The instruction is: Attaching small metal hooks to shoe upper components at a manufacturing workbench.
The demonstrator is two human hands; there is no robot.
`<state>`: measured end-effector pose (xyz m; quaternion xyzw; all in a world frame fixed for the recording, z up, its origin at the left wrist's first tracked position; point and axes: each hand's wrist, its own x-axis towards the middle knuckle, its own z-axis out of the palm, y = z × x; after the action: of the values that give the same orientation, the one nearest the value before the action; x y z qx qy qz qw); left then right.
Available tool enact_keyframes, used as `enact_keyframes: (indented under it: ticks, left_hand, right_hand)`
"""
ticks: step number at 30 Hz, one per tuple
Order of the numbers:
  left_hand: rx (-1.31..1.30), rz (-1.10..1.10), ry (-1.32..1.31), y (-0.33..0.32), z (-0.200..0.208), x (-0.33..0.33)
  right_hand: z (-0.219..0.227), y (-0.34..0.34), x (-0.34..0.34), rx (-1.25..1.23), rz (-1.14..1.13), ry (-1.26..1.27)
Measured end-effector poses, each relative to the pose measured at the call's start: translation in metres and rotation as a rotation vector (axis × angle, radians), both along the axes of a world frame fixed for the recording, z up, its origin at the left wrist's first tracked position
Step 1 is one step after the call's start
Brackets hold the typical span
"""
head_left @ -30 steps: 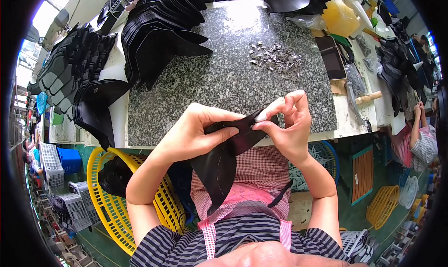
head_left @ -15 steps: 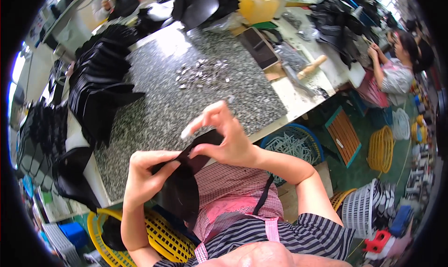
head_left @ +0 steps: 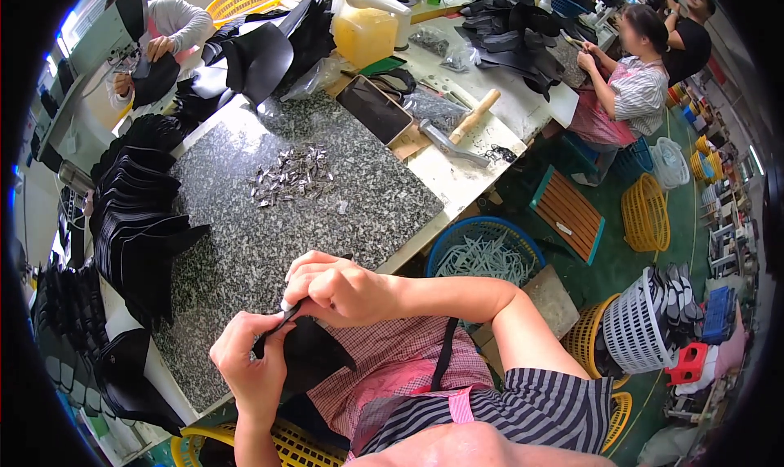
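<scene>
green floor [head_left: 600,276] shows below and to the right of a pale worktop [head_left: 516,114], and three other people are about: one worker [head_left: 173,28] beyond the far edge, one worker in a striped top [head_left: 639,100] past the right end, and one person in black [head_left: 692,46] behind that.

one speckled stone slab [head_left: 371,210] lies on the worktop. small metal pieces [head_left: 292,175], too many to count, are heaped on its middle. two large stacks of black sheets stand to its left: one tall stack [head_left: 135,234] along its left edge, one lower stack [head_left: 69,344] nearer the worktop's left end. just beside the slab's right edge lies one dark rectangular thing [head_left: 376,108] with a pale rim; next to it, towards the worktop's near edge, are one metal tool [head_left: 449,143] and one wooden handle [head_left: 475,117]. one jug of yellow stuff [head_left: 363,36] stands past the slab's far right corner.

at the slab's near edge the person holds one black piece [head_left: 312,357] in both hands; its lower part hangs on the person's side. the left hand [head_left: 255,354] pinches its upper edge between thumb and fingers. the right hand [head_left: 343,294], just beside the left, has its fingers curled closed on the same edge; its thumb is mostly hidden.

below the near edge sit one blue basket [head_left: 535,264] holding pale strips [head_left: 483,259] and, farther right, one slatted wooden board [head_left: 567,214] with teal ends.
</scene>
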<state>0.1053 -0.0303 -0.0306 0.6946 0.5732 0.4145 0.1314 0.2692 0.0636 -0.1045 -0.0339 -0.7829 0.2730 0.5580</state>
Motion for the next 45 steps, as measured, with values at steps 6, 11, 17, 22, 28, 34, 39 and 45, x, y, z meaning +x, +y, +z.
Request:
enact_keyframes:
  ticks: [6, 11, 17, 22, 28, 34, 39, 45]
  left_hand:
    - [-0.011, -0.037, -0.005, -0.003, 0.003, 0.000]
    - [0.001, -0.080, 0.016, -0.005, 0.001, -0.001]
    - [0.039, -0.144, 0.090, -0.008, 0.007, 0.003]
    - [0.076, -0.163, 0.133, -0.011, 0.006, 0.004]
    - [0.076, -0.077, 0.177, -0.021, 0.008, -0.002]
    - [-0.041, -0.057, 0.061, -0.023, 0.008, -0.010]
    - [-0.147, 0.087, -0.013, -0.030, 0.013, -0.027]
    - [-0.345, 0.138, 0.196, -0.054, 0.027, -0.106]
  right_hand:
    - [0.005, 0.001, -0.002, 0.050, 0.048, -0.005]
    - [0.010, -0.005, 0.000, -0.013, 0.120, -0.064]
    - [0.006, -0.008, 0.008, -0.230, 0.305, -0.273]
    - [0.018, -0.012, 0.017, -0.487, 0.350, -0.261]
    - [0.014, -0.009, 0.007, -0.407, 0.348, -0.146]
    - [0.017, -0.007, 0.000, -0.158, 0.199, -0.122]
    - [0.010, -0.001, -0.017, -0.096, 0.137, -0.089]
    - [0.013, 0.010, -0.055, -0.306, 0.188, -0.348]
